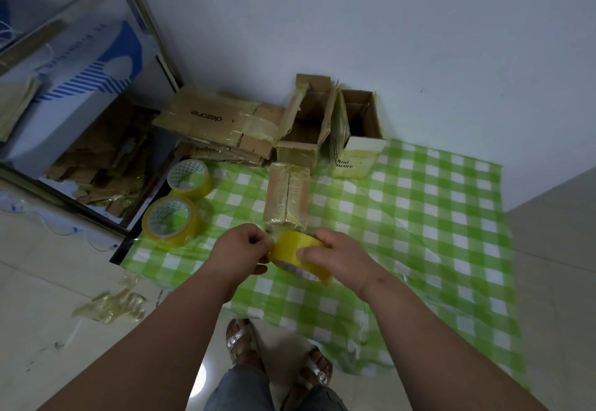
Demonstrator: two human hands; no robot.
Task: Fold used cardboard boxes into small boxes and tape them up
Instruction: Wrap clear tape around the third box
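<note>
Covering pale floor tiles [48, 281] by a white wall [387, 23], checked cloth [435, 217]; both hands' fingers [309, 251] pinching tape roll [298, 254].

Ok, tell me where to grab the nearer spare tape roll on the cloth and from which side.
Take the spare roll from above: it lies flat with its hole facing up, so put fingers into the core and the thumb on the outer wall. Use the near side, because the second roll crowds its far edge.
</note>
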